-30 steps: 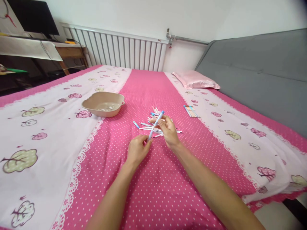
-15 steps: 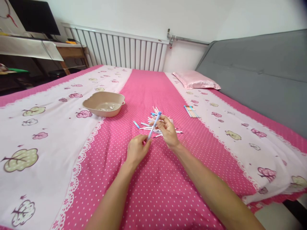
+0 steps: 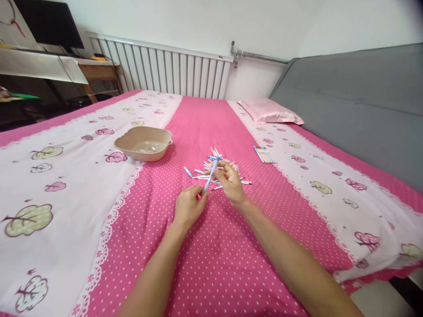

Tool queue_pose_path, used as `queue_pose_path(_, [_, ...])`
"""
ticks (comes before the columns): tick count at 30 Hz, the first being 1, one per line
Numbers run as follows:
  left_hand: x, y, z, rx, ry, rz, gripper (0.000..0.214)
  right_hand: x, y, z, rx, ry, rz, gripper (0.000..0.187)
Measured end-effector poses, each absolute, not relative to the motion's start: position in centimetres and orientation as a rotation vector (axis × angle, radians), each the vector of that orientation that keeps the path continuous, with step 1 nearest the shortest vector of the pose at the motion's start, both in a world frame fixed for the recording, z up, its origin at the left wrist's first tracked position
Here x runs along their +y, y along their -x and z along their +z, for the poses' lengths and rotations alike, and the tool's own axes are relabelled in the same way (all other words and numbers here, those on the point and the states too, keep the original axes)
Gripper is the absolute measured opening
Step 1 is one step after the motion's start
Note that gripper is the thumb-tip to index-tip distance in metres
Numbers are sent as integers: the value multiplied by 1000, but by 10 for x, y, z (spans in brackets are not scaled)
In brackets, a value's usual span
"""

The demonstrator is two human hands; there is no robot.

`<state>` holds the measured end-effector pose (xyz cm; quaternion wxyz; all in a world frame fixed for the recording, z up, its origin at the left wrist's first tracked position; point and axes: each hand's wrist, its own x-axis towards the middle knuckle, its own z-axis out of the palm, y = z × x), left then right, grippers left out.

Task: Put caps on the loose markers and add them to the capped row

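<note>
Head view: left hand [image 3: 189, 207] and right hand [image 3: 231, 181] pinch slim blue plastic pen [image 3: 211, 172]; loose pen pile [image 3: 197, 171] outstanding, aligned pen row [image 3: 263, 154] at two o'clock.

Open bedspread [image 3: 211, 255] fills the lower centre; loose pens [image 3: 216, 169] (a heap) block mid-frame, with the bowl [image 3: 143, 143] at left-centre.
</note>
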<state>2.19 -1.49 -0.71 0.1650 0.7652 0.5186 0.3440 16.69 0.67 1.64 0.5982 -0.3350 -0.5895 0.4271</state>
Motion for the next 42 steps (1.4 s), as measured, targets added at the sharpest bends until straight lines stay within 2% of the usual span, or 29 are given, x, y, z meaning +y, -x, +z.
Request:
queue_pose_path(34, [-12,-20,-9,1424,-2165,1049,20,8,-164,8,-1452,808,1067,22])
queue_pose_path(42, [-12,-20,-9,1427,-2146,1065,22,7,-163,10,-1453,822,1096,28])
